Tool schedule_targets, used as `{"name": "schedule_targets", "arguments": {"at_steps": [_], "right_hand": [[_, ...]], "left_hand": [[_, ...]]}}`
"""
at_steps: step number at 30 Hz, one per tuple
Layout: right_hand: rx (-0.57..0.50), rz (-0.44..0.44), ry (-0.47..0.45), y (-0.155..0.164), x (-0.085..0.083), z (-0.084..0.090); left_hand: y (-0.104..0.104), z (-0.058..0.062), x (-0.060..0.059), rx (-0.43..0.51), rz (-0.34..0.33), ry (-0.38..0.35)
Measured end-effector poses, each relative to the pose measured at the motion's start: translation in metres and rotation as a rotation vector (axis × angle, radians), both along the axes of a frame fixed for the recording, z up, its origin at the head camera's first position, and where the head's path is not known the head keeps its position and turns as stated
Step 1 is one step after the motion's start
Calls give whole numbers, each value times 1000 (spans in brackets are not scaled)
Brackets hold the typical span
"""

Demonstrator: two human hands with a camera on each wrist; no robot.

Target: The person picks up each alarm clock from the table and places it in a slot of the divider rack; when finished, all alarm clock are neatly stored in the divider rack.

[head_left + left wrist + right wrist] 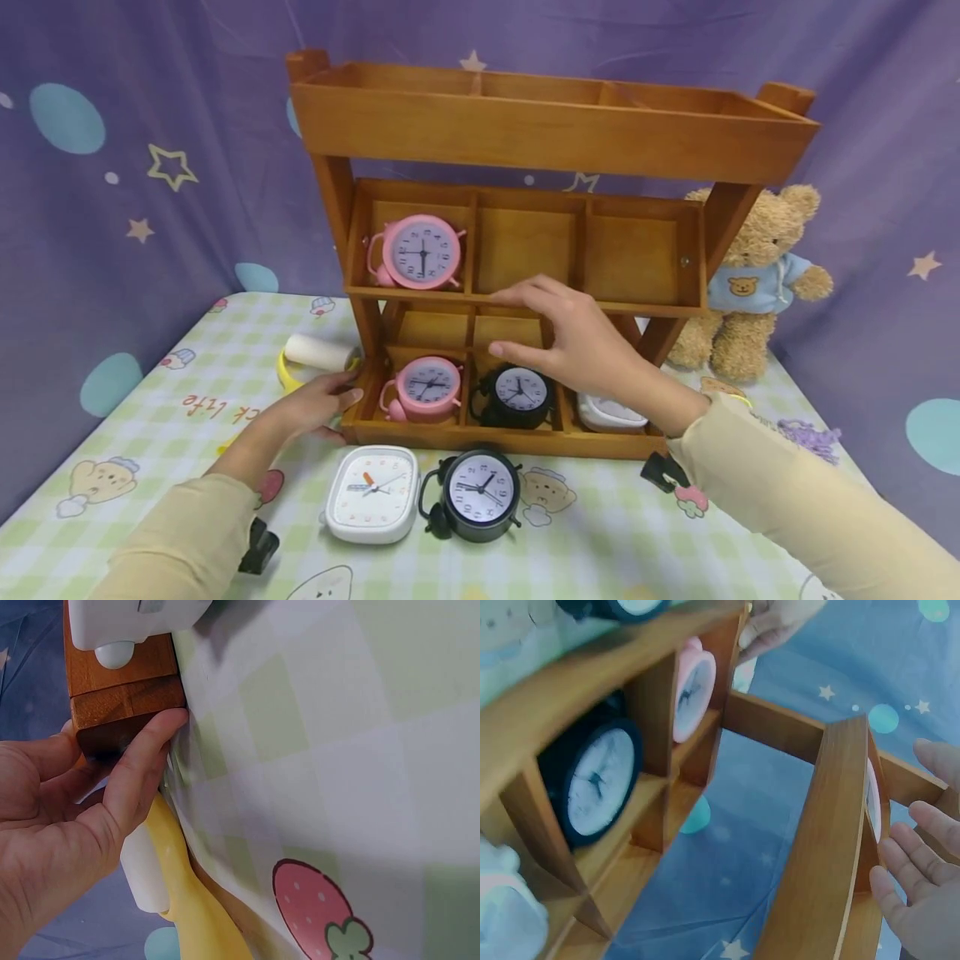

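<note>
A three-tier wooden shelf (540, 133) stands on the table. A pink alarm clock (422, 252) sits in the left compartment of its middle tier. The bottom tier holds a second pink clock (427, 387), a black clock (517, 396) and a white clock (611, 412) that my right wrist partly hides. My right hand (577, 346) hovers open in front of the shelf, fingers spread near the middle tier's front edge. My left hand (318, 406) rests on the table, its fingers (142, 761) pressing against the shelf's bottom left corner (124, 697). On the cloth in front lie a white square clock (372, 493) and a black round clock (478, 494).
A teddy bear (757, 283) in a blue top sits right of the shelf. A yellow-handled lint roller (315, 354) lies behind my left hand. Purple fluff (810, 437) lies at the right. A purple starry backdrop hangs behind the checked tablecloth (600, 533).
</note>
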State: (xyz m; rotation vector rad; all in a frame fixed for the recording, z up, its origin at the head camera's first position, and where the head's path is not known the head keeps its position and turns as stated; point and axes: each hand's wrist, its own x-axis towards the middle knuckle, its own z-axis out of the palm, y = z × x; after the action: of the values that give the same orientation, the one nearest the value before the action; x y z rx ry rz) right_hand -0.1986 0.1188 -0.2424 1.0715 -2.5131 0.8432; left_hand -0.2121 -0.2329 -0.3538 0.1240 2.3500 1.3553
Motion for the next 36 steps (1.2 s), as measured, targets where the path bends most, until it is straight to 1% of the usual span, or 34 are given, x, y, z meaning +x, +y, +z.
{"name": "schedule_targets", "arguments": {"at_steps": [3,6,9,15,18,23,29,36], "right_hand": [[4,-10,-54,6,10,-8],[-9,0,-102,11,20,-19],[-28,18,-128,15,28,-31],[-9,0,-181,23,40,-62],[1,-5,-224,26,44,-77],[-2,-6,-300,28,49,-96],[-4,12,-382,26,55,-114],[46,23,-483,16,61,-131]], "left_hand": [[0,0,1,3,10,-11],[0,-1,1,2,19,-15],[0,0,1,1,23,-12],[-1,-2,0,6,17,-15],[-1,-2,-1,5,12,-14],[-1,0,-1,1,8,-8],[0,1,0,3,7,-12],[2,0,0,-2,14,-21]]}}
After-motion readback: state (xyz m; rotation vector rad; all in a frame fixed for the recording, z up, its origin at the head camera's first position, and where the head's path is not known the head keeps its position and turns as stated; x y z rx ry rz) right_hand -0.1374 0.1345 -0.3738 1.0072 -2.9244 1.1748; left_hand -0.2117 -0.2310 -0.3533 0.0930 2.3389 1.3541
